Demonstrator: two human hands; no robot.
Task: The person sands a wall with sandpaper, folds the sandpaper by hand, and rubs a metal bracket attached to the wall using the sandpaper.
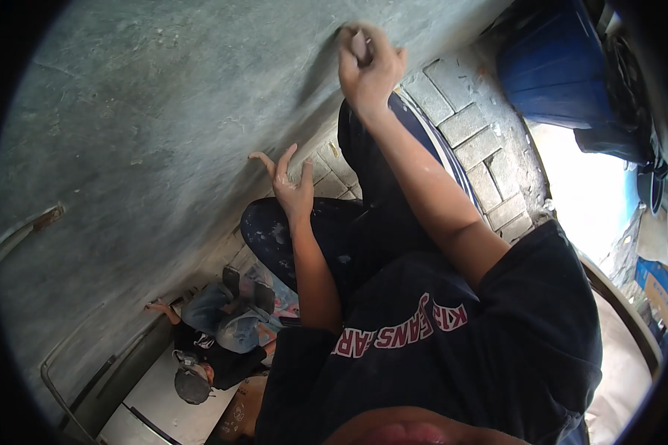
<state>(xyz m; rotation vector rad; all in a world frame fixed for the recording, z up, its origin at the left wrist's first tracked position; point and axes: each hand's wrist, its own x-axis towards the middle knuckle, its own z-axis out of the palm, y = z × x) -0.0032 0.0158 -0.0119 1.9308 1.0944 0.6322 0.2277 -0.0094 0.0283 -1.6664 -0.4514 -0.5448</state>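
Observation:
My right hand is raised against the grey wall at the top, its fingers curled round a small pale object. What that object is cannot be made out. Lower and to the left, my left hand has its fingers spread, with fingertips close to the wall and nothing in the hand. Pale smudges mark its fingers. Whether they touch the wall is unclear. Below the hands are my bent legs in dark, paint-spotted trousers.
A co-worker in a cap crouches at the lower left, one hand at the wall. A large blue bin stands at the upper right. Paving blocks cover the ground. A bent pipe runs beside the wall.

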